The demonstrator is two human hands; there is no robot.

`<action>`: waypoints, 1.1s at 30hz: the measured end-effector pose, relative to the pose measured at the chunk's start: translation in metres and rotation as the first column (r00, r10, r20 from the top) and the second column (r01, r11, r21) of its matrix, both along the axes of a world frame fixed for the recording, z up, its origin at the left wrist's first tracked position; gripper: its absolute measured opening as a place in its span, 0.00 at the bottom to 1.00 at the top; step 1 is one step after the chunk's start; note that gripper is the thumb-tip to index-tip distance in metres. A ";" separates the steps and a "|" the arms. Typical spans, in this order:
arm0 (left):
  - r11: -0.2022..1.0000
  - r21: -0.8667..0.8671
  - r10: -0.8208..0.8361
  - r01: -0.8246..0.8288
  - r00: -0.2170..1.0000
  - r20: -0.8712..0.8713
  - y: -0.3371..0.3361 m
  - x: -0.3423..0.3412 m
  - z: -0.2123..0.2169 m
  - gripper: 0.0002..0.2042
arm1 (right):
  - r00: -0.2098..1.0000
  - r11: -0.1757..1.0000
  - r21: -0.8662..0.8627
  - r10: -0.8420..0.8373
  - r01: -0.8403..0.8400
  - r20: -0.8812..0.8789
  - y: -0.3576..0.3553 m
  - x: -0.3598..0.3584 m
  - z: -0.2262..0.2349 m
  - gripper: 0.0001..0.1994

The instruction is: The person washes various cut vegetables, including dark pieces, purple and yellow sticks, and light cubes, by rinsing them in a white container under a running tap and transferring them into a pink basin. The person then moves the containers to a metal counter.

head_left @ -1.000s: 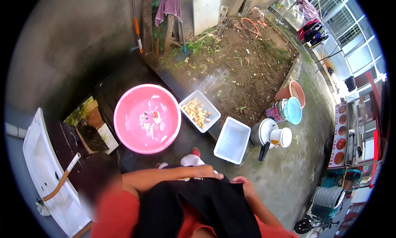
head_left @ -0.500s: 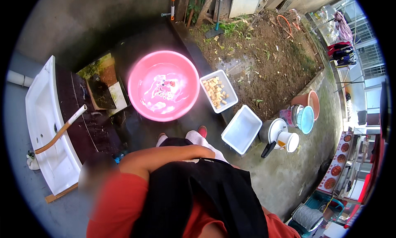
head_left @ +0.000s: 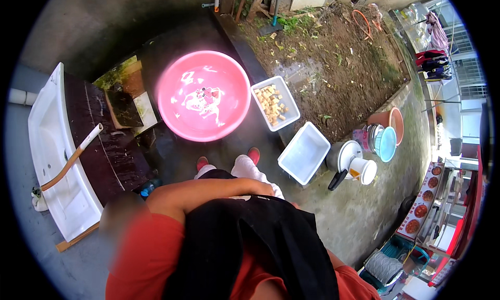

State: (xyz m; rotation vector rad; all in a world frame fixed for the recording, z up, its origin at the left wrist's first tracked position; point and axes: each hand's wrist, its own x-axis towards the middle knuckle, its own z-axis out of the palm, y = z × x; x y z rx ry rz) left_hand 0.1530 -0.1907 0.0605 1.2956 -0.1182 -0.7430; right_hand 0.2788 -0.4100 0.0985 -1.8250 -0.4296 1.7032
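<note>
My left forearm lies bent across my waist over the black apron-like garment (head_left: 234,237). My left hand (head_left: 263,188) rests at its front edge, with the fingers hidden. Behind the garment my right hand is out of sight; only the right sleeve (head_left: 357,284) shows. Ahead of my feet stands a large pink basin (head_left: 172,120) with shiny reflections and a printed figure on its bottom. To its right, a white tray (head_left: 292,115) holds many tan cut pieces (head_left: 270,103). A second white tray (head_left: 304,153) sits nearer, its bottom bare.
At left is a white sink (head_left: 47,128) with a hose (head_left: 78,151) across it. A lidded pot (head_left: 346,157), white container (head_left: 364,170), blue basin (head_left: 385,144) and brown tub (head_left: 397,125) stand at right. A low edge borders the soil bed (head_left: 333,76).
My view has shifted slightly, so the basin and trays sit a little higher and more of both red shoes shows. My left arm keeps its bent pose across my waist.
</note>
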 end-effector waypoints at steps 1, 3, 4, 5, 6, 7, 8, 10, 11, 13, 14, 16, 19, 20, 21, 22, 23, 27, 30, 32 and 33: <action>0.999 -0.044 0.024 -0.023 0.999 0.029 0.002 -0.004 0.001 0.14 | 1.000 1.000 0.001 0.003 -0.003 0.001 -0.001 -0.002 -0.001 0.09; 0.986 0.059 0.144 -0.157 0.972 0.185 -0.011 -0.009 -0.020 0.13 | 1.000 1.000 -0.004 0.017 -0.017 0.003 -0.003 -0.007 -0.001 0.09; 0.984 0.061 0.153 -0.166 0.973 0.171 -0.013 -0.010 -0.024 0.13 | 1.000 1.000 -0.007 0.017 -0.017 0.006 -0.007 -0.010 -0.001 0.09; 0.983 0.064 0.161 -0.173 0.974 0.160 -0.012 -0.012 -0.019 0.12 | 1.000 1.000 -0.010 0.015 -0.015 0.012 -0.009 -0.013 0.000 0.10; 0.981 0.067 0.169 -0.180 0.975 0.148 -0.012 -0.014 -0.016 0.12 | 1.000 1.000 -0.016 0.015 -0.014 0.017 -0.012 -0.017 0.001 0.10; 0.988 0.063 0.127 -0.141 0.974 0.188 -0.013 -0.016 -0.018 0.13 | 1.000 1.000 -0.019 0.012 -0.012 0.020 -0.014 -0.021 0.002 0.10; 0.993 0.060 0.087 -0.104 0.969 0.231 -0.013 -0.018 -0.016 0.14 | 1.000 1.000 -0.022 0.013 -0.013 0.028 -0.017 -0.024 0.003 0.10; 0.993 0.112 0.011 -0.043 0.962 0.274 -0.012 -0.023 -0.013 0.15 | 0.999 1.000 -0.028 0.014 -0.012 0.041 -0.022 -0.032 0.005 0.10; 0.986 0.166 -0.031 -0.016 0.960 0.277 -0.005 -0.025 0.005 0.15 | 0.999 1.000 -0.029 0.007 -0.005 0.051 -0.025 -0.036 0.006 0.10; 0.988 0.155 -0.042 0.002 0.965 0.259 -0.005 -0.030 0.007 0.15 | 0.998 1.000 -0.026 -0.003 0.005 0.069 -0.032 -0.045 0.008 0.10; 0.996 0.091 -0.001 -0.022 0.971 0.238 -0.014 -0.036 -0.005 0.15 | 0.997 1.000 -0.023 0.007 -0.005 0.077 -0.033 -0.049 0.009 0.11; 0.999 0.006 0.045 -0.048 0.973 0.225 -0.027 -0.045 -0.019 0.17 | 0.995 1.000 -0.018 0.011 -0.009 0.097 -0.038 -0.057 0.012 0.11; 0.998 0.050 0.018 -0.029 0.976 0.218 -0.027 -0.058 -0.002 0.18 | 0.992 1.000 0.003 0.007 -0.008 0.127 -0.054 -0.066 0.012 0.11; 0.999 0.045 0.008 -0.019 0.976 0.219 -0.031 -0.061 -0.004 0.19 | 0.990 1.000 0.013 0.012 -0.014 0.138 -0.060 -0.069 0.012 0.11; 0.999 0.031 0.012 -0.019 0.979 0.203 -0.034 -0.063 -0.005 0.19 | 0.988 0.999 0.026 0.021 -0.026 0.151 -0.065 -0.070 0.012 0.11; 1.000 0.017 0.016 -0.019 0.982 0.187 -0.037 -0.065 -0.007 0.20 | 0.985 0.998 0.047 0.039 -0.047 0.168 -0.074 -0.071 0.010 0.12; 1.000 0.002 0.016 -0.016 0.984 0.179 -0.040 -0.064 -0.004 0.20 | 0.977 0.993 0.083 0.064 -0.083 0.206 -0.087 -0.069 0.008 0.12; 0.973 -0.075 0.222 -0.217 0.972 0.070 -0.064 -0.068 -0.031 0.15 | 0.869 0.946 0.087 0.246 -0.311 0.430 -0.090 -0.072 0.040 0.12; 0.983 -0.048 0.180 -0.179 0.983 0.020 -0.066 -0.061 -0.016 0.16 | 0.994 0.995 -0.010 -0.103 0.103 0.030 -0.096 -0.074 0.075 0.17; 0.990 -0.006 0.141 -0.141 0.989 0.033 -0.078 -0.050 -0.017 0.15 | 0.990 0.989 -0.056 -0.139 0.140 0.027 -0.118 -0.065 0.087 0.17; 0.989 -0.020 0.147 -0.146 0.989 0.030 -0.083 -0.047 -0.016 0.16 | 0.989 0.987 -0.063 -0.146 0.148 0.030 -0.127 -0.060 0.091 0.18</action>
